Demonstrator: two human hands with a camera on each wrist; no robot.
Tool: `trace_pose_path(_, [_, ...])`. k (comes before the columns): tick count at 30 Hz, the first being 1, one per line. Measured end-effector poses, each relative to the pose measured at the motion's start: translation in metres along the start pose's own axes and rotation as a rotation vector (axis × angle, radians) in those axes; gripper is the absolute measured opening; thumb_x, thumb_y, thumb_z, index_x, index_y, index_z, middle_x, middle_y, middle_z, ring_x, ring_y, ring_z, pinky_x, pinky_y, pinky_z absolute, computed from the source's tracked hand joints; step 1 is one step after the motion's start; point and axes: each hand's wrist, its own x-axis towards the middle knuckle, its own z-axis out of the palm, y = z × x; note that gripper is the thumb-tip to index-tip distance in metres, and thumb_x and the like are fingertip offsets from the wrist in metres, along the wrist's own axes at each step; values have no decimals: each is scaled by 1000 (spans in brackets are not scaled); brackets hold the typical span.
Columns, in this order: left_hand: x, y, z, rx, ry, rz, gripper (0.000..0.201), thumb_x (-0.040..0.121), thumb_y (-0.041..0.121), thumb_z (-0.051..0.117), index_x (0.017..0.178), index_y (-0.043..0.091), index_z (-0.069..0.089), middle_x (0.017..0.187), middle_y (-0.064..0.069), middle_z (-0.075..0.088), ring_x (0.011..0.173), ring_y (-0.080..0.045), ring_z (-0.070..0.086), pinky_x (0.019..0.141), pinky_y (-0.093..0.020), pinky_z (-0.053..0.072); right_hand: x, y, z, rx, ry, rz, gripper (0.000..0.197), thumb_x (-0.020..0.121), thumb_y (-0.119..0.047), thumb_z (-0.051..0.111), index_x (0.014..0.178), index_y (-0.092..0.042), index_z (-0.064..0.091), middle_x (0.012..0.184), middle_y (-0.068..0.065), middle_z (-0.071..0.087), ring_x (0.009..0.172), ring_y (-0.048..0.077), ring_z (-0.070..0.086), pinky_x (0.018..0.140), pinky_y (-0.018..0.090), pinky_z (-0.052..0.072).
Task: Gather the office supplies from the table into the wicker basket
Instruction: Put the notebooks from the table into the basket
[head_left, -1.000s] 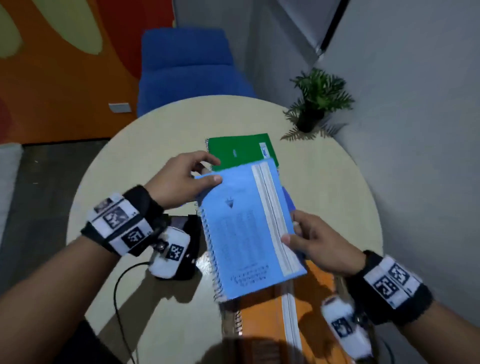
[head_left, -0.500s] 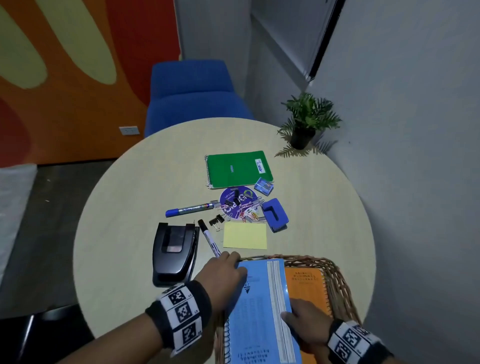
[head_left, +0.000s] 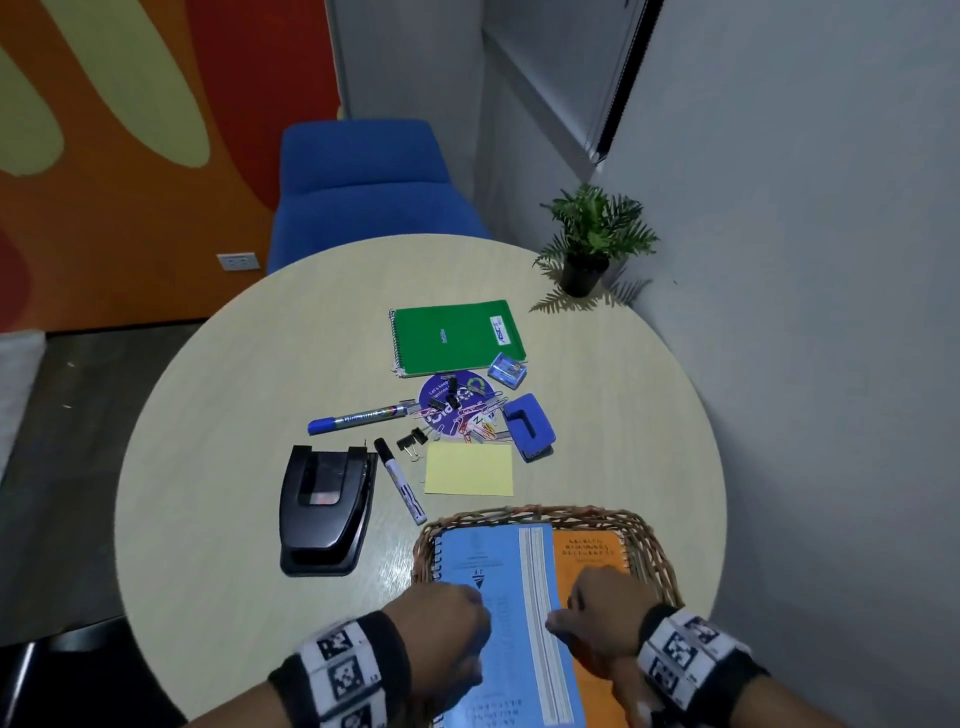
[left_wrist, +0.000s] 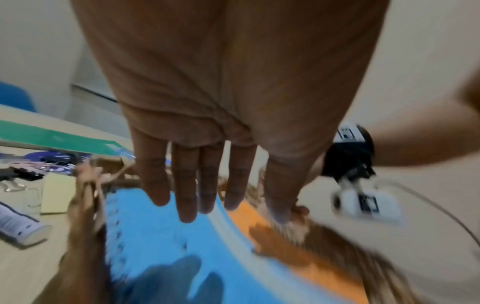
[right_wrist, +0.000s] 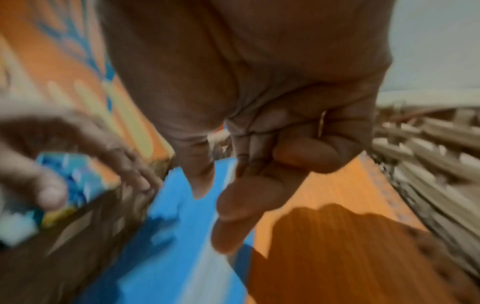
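**Fig. Blue notebook laid in the basket, both hands above it.**
The light-blue spiral-bound notebook (head_left: 506, 618) lies flat in the brown wicker basket (head_left: 540, 514) at the near edge of the round pale wooden table (head_left: 218, 426), partly covering an orange notebook (head_left: 589, 553), probably so that flat items stack at the bottom. The left hand (left_wrist: 221, 98) hovers over the blue cover with its grip released and fingers straight. The right hand (right_wrist: 259, 98) has loosely curled fingers that hold nothing visible, though blur limits certainty. The green spiral notebook (head_left: 457, 335), black hole punch (head_left: 324, 506), yellow sticky-note pad (head_left: 468, 469), two markers and loose clips are not yet gathered.
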Motion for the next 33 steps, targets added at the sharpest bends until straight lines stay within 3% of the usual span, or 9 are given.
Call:
trace_pose_path(2, [-5,-9,-32,-299,187,-14,34,90,37,50,118,20,60,120,1,61,108,-18,58,94,-31,46,-7,-2,-34,166,44,-55,51,82,-53,60,46,-17,49,39,-5,50,42,10,47,53,23,42])
trace_pose_path(5, [2,-43,-88,-651,422,-155,28,92,29,56,118,18,63,116,4,66,99,-9,62,87,-21,48,1,-7,-100,424,156,-134,37,87,-43,62,63,-14,62,53,0,68,45,8,59,54,21,46])
trace_pose_path(9, [40,-122,-142,-1045,690,-421,18,93,20,57,108,14,65,113,-7,68,97,-18,63,90,-32,49,51,-14,-185,607,329,-135,27,89,-33,63,75,-10,65,80,8,74,68,15,65,61,24,49])
trace_pose_path(12, [71,-170,-168,-1564,740,-547,15,93,16,55,105,11,62,119,-11,65,98,-20,61,88,-31,49,105,-17,-224,887,361,-133,19,89,-23,63,85,-6,65,91,12,66,78,21,61,71,28,51])
trace_pose_path(14, [90,-194,-172,-1748,748,-635,10,93,17,55,96,11,62,108,-8,66,86,-17,62,69,-25,54,139,-20,-239,1015,386,-107,14,89,-17,63,82,-5,62,86,12,62,74,21,58,71,29,51])
trace_pose_path(16, [111,-217,-166,-1760,797,-773,12,92,18,57,99,8,60,106,-9,63,75,-16,59,54,-23,54,173,-21,-247,1089,367,-47,13,88,-11,63,77,-6,58,75,10,55,66,20,52,65,30,48])
trace_pose_path(25, [182,-269,-136,-1550,731,-958,36,90,26,58,116,1,60,89,-8,62,84,-27,60,89,-43,49,265,-27,-246,1111,216,78,16,90,-9,59,93,6,62,70,11,50,68,23,51,73,35,51])
trace_pose_path(29, [190,-280,-142,-1636,628,-982,46,54,50,76,72,13,55,50,-3,44,49,-20,42,63,-34,37,279,-34,-247,987,267,-17,34,91,-15,57,118,7,58,74,0,53,75,19,55,78,33,51])
trace_pose_path(33, [190,-242,-181,-1428,684,-888,18,89,24,60,93,6,58,57,-5,49,52,-23,45,52,-27,39,292,-32,-243,1004,310,-25,30,89,-20,60,103,7,61,94,20,63,91,29,59,97,45,50])
